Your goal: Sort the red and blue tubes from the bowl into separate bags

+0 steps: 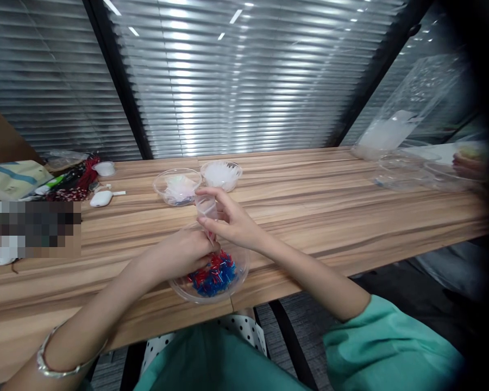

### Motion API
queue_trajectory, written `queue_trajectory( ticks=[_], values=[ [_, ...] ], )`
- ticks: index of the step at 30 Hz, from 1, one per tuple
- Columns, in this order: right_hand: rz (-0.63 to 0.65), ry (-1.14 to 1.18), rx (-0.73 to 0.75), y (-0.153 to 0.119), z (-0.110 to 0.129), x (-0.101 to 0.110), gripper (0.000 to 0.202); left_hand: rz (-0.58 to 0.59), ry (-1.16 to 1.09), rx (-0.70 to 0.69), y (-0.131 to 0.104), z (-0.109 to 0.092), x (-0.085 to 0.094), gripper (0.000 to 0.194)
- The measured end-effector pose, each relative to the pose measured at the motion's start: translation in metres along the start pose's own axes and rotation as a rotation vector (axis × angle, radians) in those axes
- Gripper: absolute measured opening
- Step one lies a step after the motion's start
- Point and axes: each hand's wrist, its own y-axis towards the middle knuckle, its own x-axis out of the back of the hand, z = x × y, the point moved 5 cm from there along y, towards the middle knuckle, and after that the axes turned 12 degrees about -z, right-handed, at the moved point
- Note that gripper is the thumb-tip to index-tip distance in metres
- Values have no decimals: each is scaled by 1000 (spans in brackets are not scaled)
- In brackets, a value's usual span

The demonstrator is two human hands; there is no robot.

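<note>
Pouch, small and clear, leans over the far side of our clear bowl, held between the thumb and fingers of our right hand. The left hand reaches over the bowl's left side, its fingers bent closely together by the pouch's lower end; their tips are partly hidden, so we cannot tell whether they pinch the film or a loose piece.

Inside the bowl lie thin red pieces and, nearer to us, blue pieces. Beyond the bowl on the desk stand two clear tubs, one with pale, shiny contents and one with white pieces. Well to the bowl's left is a white case; far to its right is another person's hand, blurred.

Judging by this hold, we do best with a light thumb pressure on the pouch, so the thin film does not buckle. Its lower end belongs above the bowl's inside, where anything slipping free lands among the pieces. We want small finger movements and both wrists clear of the rim, since a nudge could tip the bowl.
</note>
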Motion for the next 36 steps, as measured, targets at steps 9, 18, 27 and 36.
queue_trajectory(
  ticks=[9,18,27,36],
  values=[
    [63,-40,234,0,15,0,47,-20,-81,15,-2,-2,0,11],
    [79,-110,324,2,15,0,45,-23,-151,-100,-2,-6,3,24],
    [102,-121,409,2,19,-1,40,-3,-110,-78,-4,-6,1,23],
    [140,-126,381,1,17,-2,38,37,-76,-4,-5,-3,-3,15]
  ],
)
